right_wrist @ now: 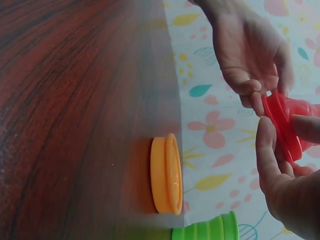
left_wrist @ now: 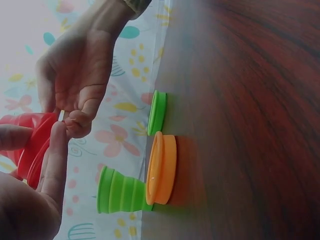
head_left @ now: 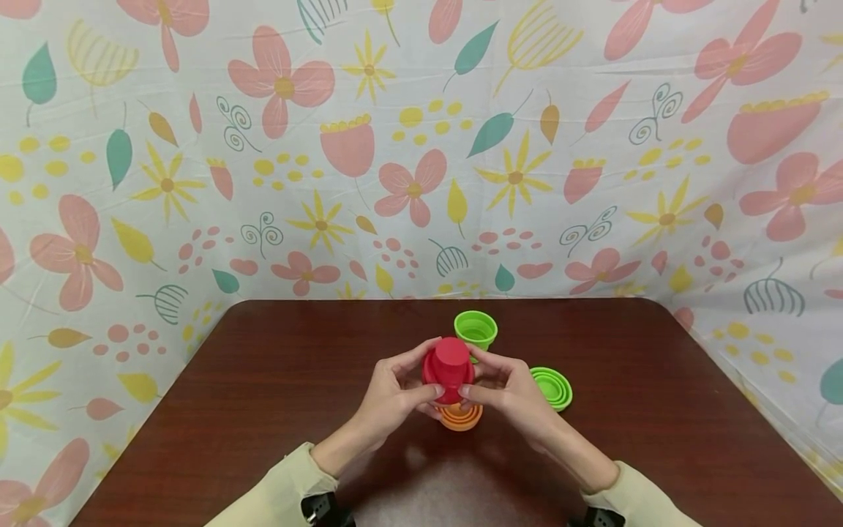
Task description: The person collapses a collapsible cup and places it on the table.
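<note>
Your left hand (head_left: pixel 394 391) and right hand (head_left: pixel 510 391) pinch the upturned red cup (head_left: pixel 451 366) — fingers at its rim, both sides, likely to brace it evenly!

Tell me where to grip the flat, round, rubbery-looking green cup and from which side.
Probably pinch the collapsed green cup by its outer rim, from the right: it lies low, right edge exposed, and the right hand, holding the red stepped cup, crowds its left.

Floral cloth (head_left: pixel 408 234) behind brown table (head_left: pixel 290 359)
</note>
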Demonstrator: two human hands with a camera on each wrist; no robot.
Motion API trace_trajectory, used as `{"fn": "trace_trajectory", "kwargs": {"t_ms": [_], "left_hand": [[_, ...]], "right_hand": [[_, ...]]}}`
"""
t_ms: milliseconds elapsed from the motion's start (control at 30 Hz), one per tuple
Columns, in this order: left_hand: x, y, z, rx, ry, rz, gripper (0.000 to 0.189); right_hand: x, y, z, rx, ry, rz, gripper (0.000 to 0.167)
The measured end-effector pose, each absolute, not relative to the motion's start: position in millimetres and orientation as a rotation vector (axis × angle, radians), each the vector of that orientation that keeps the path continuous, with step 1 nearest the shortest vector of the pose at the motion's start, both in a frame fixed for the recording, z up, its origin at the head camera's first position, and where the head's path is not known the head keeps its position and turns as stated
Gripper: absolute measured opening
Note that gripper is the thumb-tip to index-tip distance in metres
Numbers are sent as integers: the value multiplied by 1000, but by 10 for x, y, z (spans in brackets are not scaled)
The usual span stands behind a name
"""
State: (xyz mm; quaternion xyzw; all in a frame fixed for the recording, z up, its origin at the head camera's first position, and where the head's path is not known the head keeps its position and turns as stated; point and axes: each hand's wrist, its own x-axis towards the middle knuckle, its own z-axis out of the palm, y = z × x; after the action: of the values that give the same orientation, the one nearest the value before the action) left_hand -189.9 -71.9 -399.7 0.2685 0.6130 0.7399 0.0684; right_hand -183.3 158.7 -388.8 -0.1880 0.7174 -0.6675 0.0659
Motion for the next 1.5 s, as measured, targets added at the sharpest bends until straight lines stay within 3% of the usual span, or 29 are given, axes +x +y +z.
{"fn": "trace_trajectory", "kwargs": {"t_ms": [1500], "left_hand": [[-1891,-661,-3997,630,1925,2273,65]], "right_hand": [[-1828,1531,-3887,-546,2293,-1955,62]]}}
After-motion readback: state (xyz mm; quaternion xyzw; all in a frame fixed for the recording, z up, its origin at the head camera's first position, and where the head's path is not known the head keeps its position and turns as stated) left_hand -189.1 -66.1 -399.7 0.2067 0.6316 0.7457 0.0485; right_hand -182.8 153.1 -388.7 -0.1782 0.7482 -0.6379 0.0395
